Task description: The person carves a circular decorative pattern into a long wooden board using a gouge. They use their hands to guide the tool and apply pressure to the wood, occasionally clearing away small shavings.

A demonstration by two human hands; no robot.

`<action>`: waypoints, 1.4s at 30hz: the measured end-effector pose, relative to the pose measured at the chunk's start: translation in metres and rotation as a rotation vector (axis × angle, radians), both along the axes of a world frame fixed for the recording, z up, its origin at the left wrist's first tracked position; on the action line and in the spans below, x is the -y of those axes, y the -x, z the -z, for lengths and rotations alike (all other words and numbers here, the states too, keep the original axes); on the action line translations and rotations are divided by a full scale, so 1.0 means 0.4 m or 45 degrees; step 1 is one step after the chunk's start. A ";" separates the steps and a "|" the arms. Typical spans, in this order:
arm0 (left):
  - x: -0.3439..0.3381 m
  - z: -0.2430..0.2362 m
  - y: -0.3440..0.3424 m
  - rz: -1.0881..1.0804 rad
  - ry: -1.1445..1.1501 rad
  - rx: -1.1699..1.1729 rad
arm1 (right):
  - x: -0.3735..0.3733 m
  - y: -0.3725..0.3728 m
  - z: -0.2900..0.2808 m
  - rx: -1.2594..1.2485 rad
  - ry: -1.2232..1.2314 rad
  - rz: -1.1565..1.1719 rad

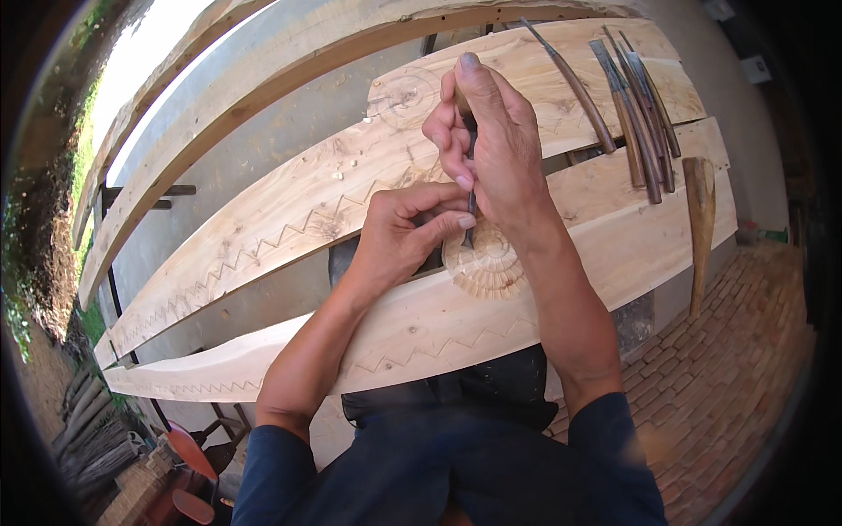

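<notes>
My right hand is wrapped round the handle of a carving chisel, thumb up along its top. Lower on the dark metal shaft, my left hand pinches the chisel between thumb and fingers. The blade points down at a round, ribbed carving in the nearer pale wooden plank. Zigzag lines run along this plank and along the farther plank, which also bears a circular outline at its upper end. The chisel's very tip is hard to make out.
Several chisels with wooden handles lie at the right of the farther plank, and another chisel lies apart from them. A wooden mallet rests across the nearer plank's right end. Curved beams stand beyond; brick paving is at right.
</notes>
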State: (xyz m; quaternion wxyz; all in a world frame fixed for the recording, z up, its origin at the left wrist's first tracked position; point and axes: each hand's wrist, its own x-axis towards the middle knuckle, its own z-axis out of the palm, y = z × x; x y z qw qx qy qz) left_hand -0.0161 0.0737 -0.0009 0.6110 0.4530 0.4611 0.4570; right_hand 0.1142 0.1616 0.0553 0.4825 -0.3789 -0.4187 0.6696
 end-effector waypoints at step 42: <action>-0.006 0.009 0.020 0.114 -0.192 -0.245 | 0.013 0.010 0.020 0.136 -0.061 -0.042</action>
